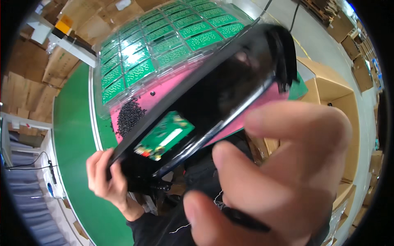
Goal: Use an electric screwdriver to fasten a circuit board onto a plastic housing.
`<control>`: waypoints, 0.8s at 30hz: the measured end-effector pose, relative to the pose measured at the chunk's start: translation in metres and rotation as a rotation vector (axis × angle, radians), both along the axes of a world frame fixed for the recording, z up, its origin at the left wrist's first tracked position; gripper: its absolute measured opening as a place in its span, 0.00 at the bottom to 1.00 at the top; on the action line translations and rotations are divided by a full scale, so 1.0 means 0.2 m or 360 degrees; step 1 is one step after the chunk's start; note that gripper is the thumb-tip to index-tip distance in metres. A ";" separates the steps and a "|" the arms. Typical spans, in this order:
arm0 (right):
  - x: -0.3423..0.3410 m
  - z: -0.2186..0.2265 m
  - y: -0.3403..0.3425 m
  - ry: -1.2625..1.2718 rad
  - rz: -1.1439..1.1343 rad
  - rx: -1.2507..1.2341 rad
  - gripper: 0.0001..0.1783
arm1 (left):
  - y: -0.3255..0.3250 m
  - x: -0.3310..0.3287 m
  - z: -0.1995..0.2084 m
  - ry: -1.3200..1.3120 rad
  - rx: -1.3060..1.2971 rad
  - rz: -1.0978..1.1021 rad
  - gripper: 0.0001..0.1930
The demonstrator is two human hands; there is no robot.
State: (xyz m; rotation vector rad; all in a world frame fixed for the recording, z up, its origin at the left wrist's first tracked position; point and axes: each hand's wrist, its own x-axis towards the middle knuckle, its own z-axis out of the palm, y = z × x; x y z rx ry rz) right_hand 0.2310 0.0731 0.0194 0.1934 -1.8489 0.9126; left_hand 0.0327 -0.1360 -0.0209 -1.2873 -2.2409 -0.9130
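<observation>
My left hand (pixel 107 180) closes round the lower left end of a long, glossy black plastic housing (pixel 230 88), tilted up to the right over the table. A small green circuit board (pixel 166 135) with a white strip and red and yellow parts lies in the housing near that hand. My right hand (pixel 283 172) is large and blurred, close to the camera. Its fingers are bent and spread apart beside the housing's lower edge. Nothing held shows in it; the dark gap between its lower fingers is unclear.
Behind the housing, clear trays of green circuit boards (pixel 172 39) sit on the green table (pixel 76 123). Small black pieces (pixel 130 117) are heaped on a pink mat (pixel 176 84). An opened cardboard box (pixel 347 96) stands at the right. More cartons (pixel 24 61) are stacked at the far left.
</observation>
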 end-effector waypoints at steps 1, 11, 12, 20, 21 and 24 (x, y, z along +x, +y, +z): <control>-0.08 -0.02 -0.12 0.0052 0.0047 -0.0017 0.11 | -0.13 -0.03 -0.02 0.0135 0.0029 0.0215 0.14; -0.16 0.08 0.15 0.0333 -0.0013 0.0130 0.13 | -0.87 -0.09 -0.25 -0.1342 0.1839 0.0550 0.23; -0.11 0.11 0.06 0.0352 -0.0102 0.0209 0.13 | -0.75 -0.13 -0.22 -0.1399 0.1955 0.0973 0.24; -0.11 0.12 0.07 0.0511 -0.0408 0.0358 0.14 | -1.30 -0.26 -0.43 -0.1638 0.1952 0.0121 0.26; -0.10 0.12 0.10 0.0525 -0.0473 0.0389 0.14 | -1.31 -0.31 -0.46 -0.1673 0.2011 0.0069 0.22; -0.12 0.11 0.18 0.0577 -0.0609 0.0462 0.15 | -1.36 -0.34 -0.54 -0.1265 0.1742 0.0350 0.20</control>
